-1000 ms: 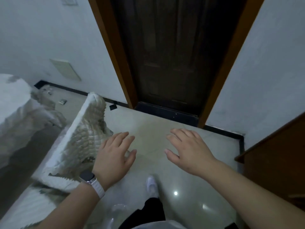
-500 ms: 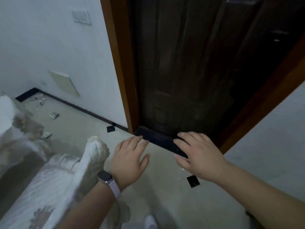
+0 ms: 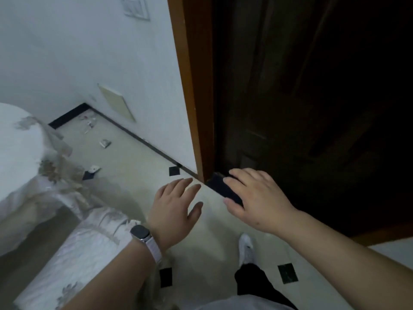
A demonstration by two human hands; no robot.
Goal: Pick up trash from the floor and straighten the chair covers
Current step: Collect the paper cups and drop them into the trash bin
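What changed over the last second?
The view swung left: the door slid to frame right and the trash by the wall came into fuller view. The left hand, earlier at the edge of the chair cover, is now over the floor. Nothing taken or let go; left hand and right hand stayed open and empty.

We logged the far chair cover [image 3: 20, 153] at left, the near chair cover [image 3: 85, 242] before it. Trash scraps [image 3: 105, 143] lay on the floor [image 3: 134, 171] behind them, along the wall [image 3: 89, 52]. The door [image 3: 312, 108] stood right. Left hand [image 3: 172, 211] and right hand [image 3: 259, 198] hung between.
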